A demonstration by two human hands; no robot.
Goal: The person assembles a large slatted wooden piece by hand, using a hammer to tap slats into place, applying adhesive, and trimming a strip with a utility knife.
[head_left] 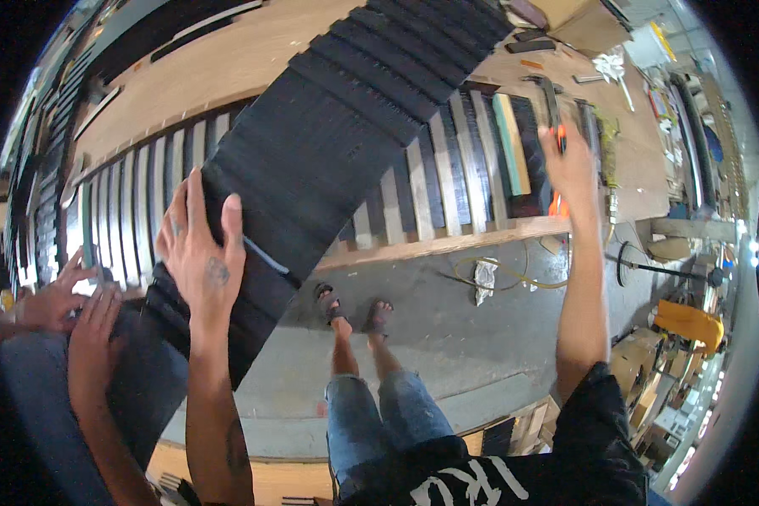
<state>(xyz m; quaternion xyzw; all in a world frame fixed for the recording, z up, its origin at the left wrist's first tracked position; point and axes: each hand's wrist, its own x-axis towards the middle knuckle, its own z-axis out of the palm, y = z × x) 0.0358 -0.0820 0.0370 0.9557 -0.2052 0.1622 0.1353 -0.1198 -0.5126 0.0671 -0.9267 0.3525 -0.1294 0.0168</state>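
Note:
A long black panel with raised slats (312,143) lies slantwise across the workbench, its near end reaching over the bench edge. My left hand (202,257) rests on this panel with fingers apart, holding nothing; a thin pale strip (266,255) shows beside it. Over the right part of the bench, my right hand (572,164) is closed round the handle of a claw hammer (551,94). Orange parts of the handle show above and below my fingers. Beneath the panel sits a frame with rows of pale wooden slats (417,190) over black.
Another person's hands (97,325) work at the bench's left end. Beside my right hand lies a yellow-green air tool (609,148), and a yellow hose (514,281) loops over the floor. Cardboard (578,25) and white scraps (613,67) lie at the back right.

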